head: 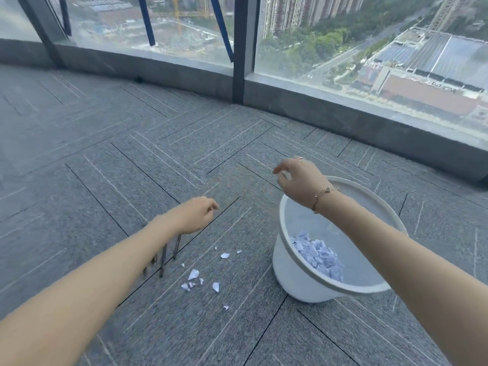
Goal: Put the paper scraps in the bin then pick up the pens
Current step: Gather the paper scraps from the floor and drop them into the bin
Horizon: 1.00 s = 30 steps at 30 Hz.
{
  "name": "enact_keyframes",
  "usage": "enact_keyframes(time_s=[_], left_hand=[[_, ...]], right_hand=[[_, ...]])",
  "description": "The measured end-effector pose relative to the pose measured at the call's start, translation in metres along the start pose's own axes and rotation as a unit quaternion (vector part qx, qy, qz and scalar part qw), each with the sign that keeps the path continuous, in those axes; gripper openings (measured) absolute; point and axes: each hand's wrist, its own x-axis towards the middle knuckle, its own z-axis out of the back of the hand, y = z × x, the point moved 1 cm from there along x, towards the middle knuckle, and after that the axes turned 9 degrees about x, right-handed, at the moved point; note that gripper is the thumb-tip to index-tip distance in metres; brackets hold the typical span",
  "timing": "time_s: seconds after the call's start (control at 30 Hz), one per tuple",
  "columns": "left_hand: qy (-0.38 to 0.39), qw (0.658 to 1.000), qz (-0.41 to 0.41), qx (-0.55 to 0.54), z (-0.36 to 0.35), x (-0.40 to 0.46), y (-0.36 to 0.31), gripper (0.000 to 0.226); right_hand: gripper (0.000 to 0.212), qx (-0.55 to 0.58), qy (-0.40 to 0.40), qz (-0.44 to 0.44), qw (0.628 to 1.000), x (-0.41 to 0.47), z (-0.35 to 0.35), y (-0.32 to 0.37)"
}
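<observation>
A white round bin [293,270] stands on the carpet at the right, with a heap of white paper scraps [319,254] inside. Several more scraps [194,274] lie on the floor left of the bin. A few dark pens [163,261] lie on the carpet, partly hidden under my left forearm. My left hand [196,215] hovers above the floor, fingers curled loosely, holding nothing I can see. My right hand [301,179] is raised over the bin's far left rim, fingers pinched on a small white paper scrap.
Grey carpet tiles cover the floor all around. A low dark sill [343,114] and tall windows with a dark upright frame [243,48] run along the far side, behind the bin.
</observation>
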Motion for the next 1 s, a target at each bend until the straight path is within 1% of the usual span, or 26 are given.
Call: enact_keyframes(time_s=[0.1,0.17,0.27,0.4,0.53,0.6,0.7,0.77,0.87,0.93,1.0], left_hand=[[0.046,0.997,0.058,-0.006,-0.042,-0.024,0.043,0.034],[0.073,0.993,0.091,-0.013,-0.069,-0.038,0.064,0.038],[0.101,0.988,0.111,-0.022,-0.102,-0.05,0.083,0.04],[0.085,0.988,0.121,-0.047,-0.128,-0.049,0.095,0.039],[0.072,0.989,0.113,-0.058,-0.155,-0.04,0.103,0.045],[0.064,0.99,0.102,-0.067,-0.166,-0.036,0.106,0.051],[0.061,0.993,0.078,-0.069,-0.181,-0.03,0.108,0.066],[0.055,0.994,0.073,-0.062,-0.189,-0.028,0.109,0.071],[0.019,0.995,0.081,-0.061,-0.196,-0.028,0.111,0.065],[-0.006,0.996,0.074,-0.057,-0.199,-0.031,0.112,0.059],[-0.033,0.996,0.066,-0.054,-0.203,-0.037,0.112,0.053]], right_hand=[[0.025,0.034,0.03,0.032,0.998,0.012,-0.048,0.024],[0.025,0.045,0.078,0.023,0.996,0.017,-0.086,0.027],[0.026,0.036,0.147,-0.006,0.988,0.021,-0.14,0.019],[0.027,0.017,0.196,-0.05,0.979,0.024,-0.192,0.0],[0.027,-0.015,0.237,-0.067,0.969,0.028,-0.23,-0.023],[0.029,-0.032,0.254,-0.072,0.964,0.031,-0.247,-0.033],[0.029,-0.036,0.285,-0.071,0.955,0.034,-0.27,-0.043],[0.036,-0.025,0.307,-0.059,0.95,0.036,-0.285,-0.046],[0.056,-0.024,0.325,-0.004,0.946,0.034,-0.307,-0.055],[0.059,-0.046,0.334,0.035,0.941,0.028,-0.318,-0.063],[0.059,-0.062,0.332,0.059,0.939,0.016,-0.324,-0.071]])
